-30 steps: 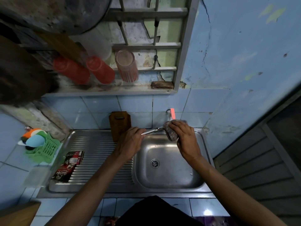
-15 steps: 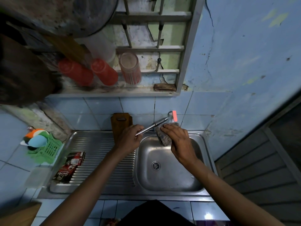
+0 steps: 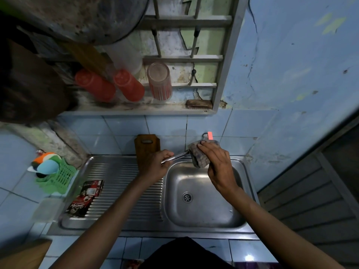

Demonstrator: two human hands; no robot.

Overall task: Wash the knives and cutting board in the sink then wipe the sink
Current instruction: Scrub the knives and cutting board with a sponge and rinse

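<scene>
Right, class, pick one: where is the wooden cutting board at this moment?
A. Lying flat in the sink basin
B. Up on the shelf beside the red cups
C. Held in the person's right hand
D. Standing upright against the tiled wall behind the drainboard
D: the cutting board stands on end against the tiles, behind the left hand, which holds a knife.

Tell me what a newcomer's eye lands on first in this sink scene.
The two hands meeting over the steel sink: the left hand grips a knife while the right hand wraps a sponge round its blade. Next, the red cups on the shelf above.
</scene>
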